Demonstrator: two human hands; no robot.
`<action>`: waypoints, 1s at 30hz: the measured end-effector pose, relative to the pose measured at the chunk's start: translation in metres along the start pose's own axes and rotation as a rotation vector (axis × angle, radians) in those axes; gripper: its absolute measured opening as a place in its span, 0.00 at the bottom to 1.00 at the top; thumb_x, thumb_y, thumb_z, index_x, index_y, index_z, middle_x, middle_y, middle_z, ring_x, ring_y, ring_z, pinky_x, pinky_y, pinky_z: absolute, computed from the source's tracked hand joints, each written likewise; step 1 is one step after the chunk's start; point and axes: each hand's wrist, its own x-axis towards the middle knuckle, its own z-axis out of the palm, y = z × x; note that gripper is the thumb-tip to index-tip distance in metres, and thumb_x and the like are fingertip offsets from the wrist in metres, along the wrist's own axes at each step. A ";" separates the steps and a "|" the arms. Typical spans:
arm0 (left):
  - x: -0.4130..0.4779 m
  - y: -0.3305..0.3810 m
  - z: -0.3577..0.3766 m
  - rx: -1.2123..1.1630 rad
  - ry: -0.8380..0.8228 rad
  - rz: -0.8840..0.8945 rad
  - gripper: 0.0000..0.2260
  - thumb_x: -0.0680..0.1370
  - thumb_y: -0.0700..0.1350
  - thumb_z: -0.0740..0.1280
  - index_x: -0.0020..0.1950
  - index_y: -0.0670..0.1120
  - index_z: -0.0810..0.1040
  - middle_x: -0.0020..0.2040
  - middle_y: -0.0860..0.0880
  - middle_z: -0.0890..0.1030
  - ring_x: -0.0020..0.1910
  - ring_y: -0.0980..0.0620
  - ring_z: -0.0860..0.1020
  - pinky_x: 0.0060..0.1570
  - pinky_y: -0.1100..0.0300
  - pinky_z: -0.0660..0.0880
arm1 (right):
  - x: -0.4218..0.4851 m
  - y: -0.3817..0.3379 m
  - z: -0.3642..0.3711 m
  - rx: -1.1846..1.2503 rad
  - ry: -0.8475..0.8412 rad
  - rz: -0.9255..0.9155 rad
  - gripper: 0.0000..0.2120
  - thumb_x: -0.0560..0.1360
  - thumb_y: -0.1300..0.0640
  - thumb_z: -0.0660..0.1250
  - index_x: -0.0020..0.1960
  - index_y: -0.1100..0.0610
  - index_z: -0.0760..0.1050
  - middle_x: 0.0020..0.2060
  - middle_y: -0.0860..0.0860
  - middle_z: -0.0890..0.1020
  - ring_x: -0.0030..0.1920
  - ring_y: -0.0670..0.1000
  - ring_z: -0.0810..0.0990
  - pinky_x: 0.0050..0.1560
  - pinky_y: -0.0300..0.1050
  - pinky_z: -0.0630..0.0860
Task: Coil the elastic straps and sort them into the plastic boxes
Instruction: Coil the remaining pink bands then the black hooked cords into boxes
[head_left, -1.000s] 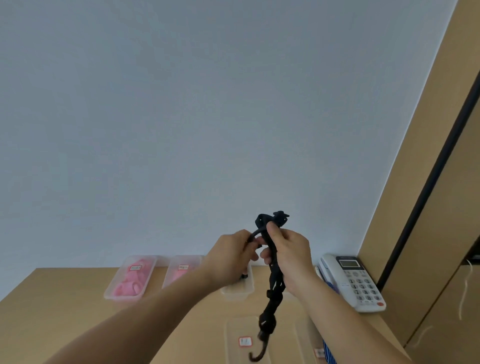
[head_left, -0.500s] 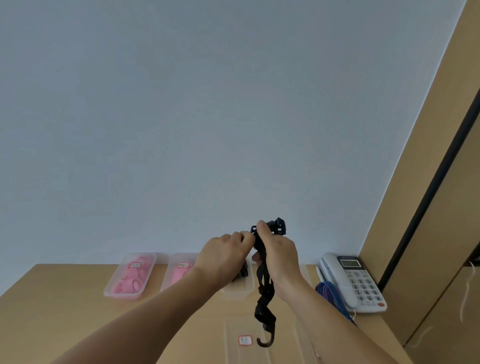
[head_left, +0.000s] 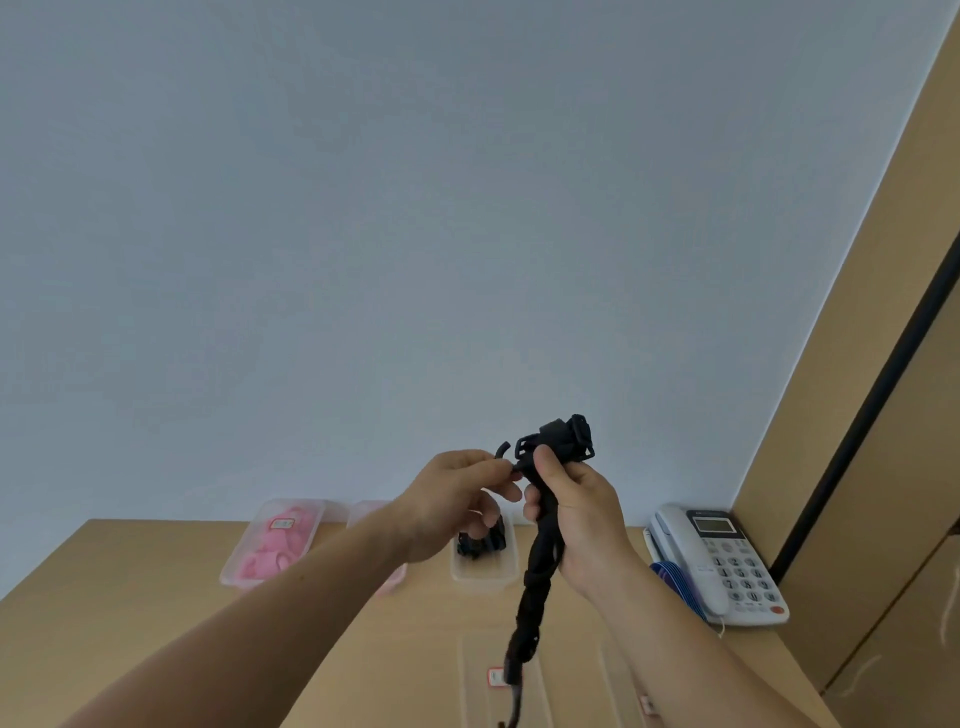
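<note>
Coiling a black elastic strap (head_left: 537, 587), the right hand (head_left: 576, 519) is gripping its bundle while the left hand (head_left: 452, 499) is apparently pinching the hook end (head_left: 503, 449).

Black strap (head_left: 537, 582); pink straps (head_left: 270, 551) in a clear box (head_left: 232, 578); white telephone (head_left: 675, 540); tan table (head_left: 130, 582); blue, possibly striped, bundle (head_left: 675, 582)

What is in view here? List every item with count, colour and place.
black elastic strap: 1, black, held up over the table, tail hanging down
boxes with pink straps: 2, clear, table's far left; one partly hidden
box with black straps: 1, clear, behind the hands
near boxes: 2, clear, table's near edge; contents unclear
telephone: 1, white, table's right
blue striped item: 1, beside the telephone
table: 1, tan wood
left hand: pinches the strap's top end
right hand: grips the strap
</note>
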 end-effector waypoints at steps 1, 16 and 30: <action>0.001 -0.002 0.000 -0.016 0.005 0.006 0.09 0.81 0.44 0.65 0.53 0.39 0.80 0.45 0.45 0.83 0.29 0.51 0.74 0.27 0.60 0.69 | -0.001 0.000 -0.001 -0.001 -0.008 0.007 0.13 0.77 0.51 0.70 0.41 0.60 0.79 0.29 0.55 0.76 0.28 0.51 0.72 0.33 0.44 0.72; 0.012 -0.029 0.001 1.395 0.526 1.095 0.05 0.70 0.36 0.66 0.38 0.42 0.82 0.33 0.48 0.79 0.23 0.47 0.74 0.18 0.59 0.69 | -0.007 0.009 0.007 -0.128 -0.019 0.296 0.14 0.79 0.52 0.57 0.44 0.60 0.76 0.29 0.54 0.76 0.24 0.48 0.64 0.24 0.40 0.58; 0.016 -0.046 -0.027 1.569 0.408 1.382 0.17 0.78 0.32 0.54 0.61 0.42 0.76 0.51 0.49 0.84 0.29 0.50 0.70 0.23 0.59 0.68 | 0.000 0.013 -0.005 -0.086 0.003 0.357 0.22 0.75 0.40 0.68 0.47 0.60 0.81 0.27 0.53 0.76 0.21 0.47 0.64 0.22 0.39 0.58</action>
